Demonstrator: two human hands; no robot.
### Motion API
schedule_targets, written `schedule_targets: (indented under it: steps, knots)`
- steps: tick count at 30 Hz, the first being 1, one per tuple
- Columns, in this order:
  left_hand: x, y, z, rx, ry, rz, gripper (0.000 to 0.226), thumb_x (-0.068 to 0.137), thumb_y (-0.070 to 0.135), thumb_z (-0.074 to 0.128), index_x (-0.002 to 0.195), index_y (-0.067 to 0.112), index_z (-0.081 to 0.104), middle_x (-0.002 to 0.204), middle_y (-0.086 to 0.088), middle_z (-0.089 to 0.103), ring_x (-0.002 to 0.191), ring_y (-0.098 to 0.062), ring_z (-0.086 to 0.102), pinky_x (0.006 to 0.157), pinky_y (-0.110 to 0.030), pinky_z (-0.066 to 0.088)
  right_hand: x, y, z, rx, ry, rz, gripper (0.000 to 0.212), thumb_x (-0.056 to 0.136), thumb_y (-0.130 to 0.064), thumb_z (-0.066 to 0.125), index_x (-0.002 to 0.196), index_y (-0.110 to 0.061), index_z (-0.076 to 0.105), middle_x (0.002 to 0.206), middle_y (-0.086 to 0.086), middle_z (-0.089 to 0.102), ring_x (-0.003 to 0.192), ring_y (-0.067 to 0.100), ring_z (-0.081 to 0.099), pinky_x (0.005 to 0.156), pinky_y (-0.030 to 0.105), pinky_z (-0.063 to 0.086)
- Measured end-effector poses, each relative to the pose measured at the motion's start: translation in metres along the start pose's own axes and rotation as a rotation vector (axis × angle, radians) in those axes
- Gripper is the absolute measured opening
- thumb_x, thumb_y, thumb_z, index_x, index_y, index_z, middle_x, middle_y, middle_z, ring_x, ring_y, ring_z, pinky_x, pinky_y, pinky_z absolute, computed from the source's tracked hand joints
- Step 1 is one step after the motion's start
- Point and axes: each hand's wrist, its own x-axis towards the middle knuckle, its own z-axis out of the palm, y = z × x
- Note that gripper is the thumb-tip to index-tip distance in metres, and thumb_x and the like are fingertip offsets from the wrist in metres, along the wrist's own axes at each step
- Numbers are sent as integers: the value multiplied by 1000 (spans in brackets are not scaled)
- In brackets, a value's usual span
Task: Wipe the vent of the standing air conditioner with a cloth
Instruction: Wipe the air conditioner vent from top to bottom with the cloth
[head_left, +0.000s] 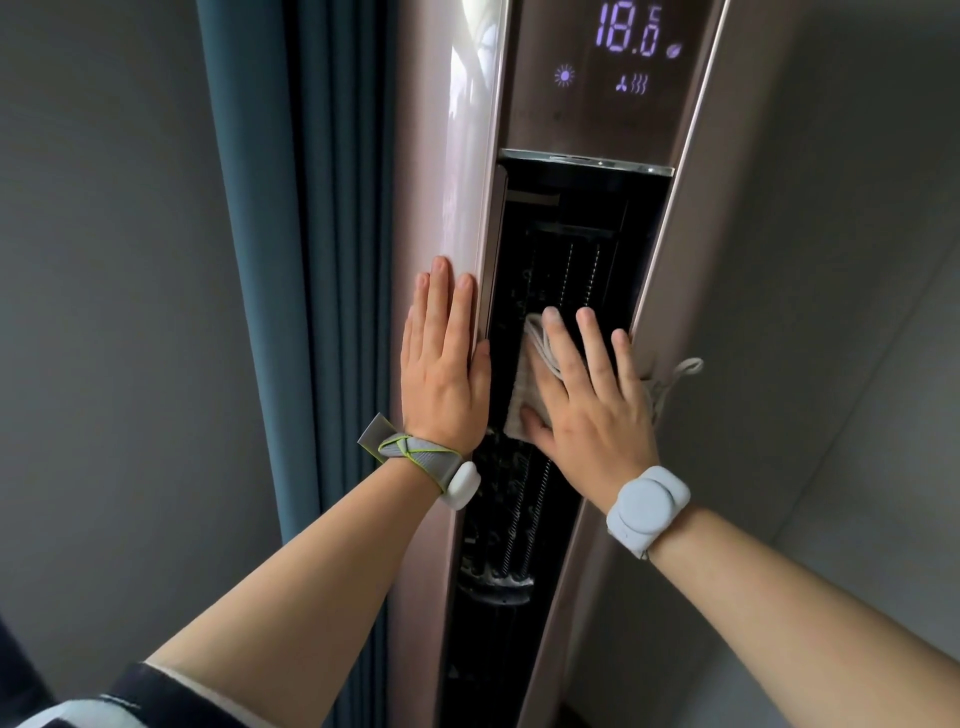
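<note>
Open vent (566, 249) slot above the cloth (524, 395) seems clear, walled by side panels (457, 156).

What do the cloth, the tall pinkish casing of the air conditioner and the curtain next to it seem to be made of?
The cloth looks like soft woven fabric, pale beige: it folds and trails a cord loop. The casing seems glossy plastic or coated metal, since it mirrors a bright window; which one is unclear. The curtain looks like thick matt teal textile, hanging in deep pleats.
</note>
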Motion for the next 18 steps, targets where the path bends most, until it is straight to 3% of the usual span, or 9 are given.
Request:
schedule_targets:
  steps: [9, 18]
  knots:
    - [-1, 2, -1, -1, -3, -5, 57, 93, 2, 45, 146, 1, 24, 155, -22, 20, 147, -32, 11, 122, -37, 10, 46, 24, -7, -23, 24, 80, 67, 92, -41, 47, 149, -10, 31, 156, 17, 25, 144, 36, 22, 118, 49, 11]
    - [-2, -1, 1, 4, -13, -7, 57, 94, 6, 42, 147, 4, 22, 156, -22, 20, 148, -32, 11, 122, -36, 10, 5, 3, 0, -39, -39, 8, 66, 93, -41, 45, 148, -7, 31, 157, 13, 24, 145, 32, 18, 119, 48, 11]
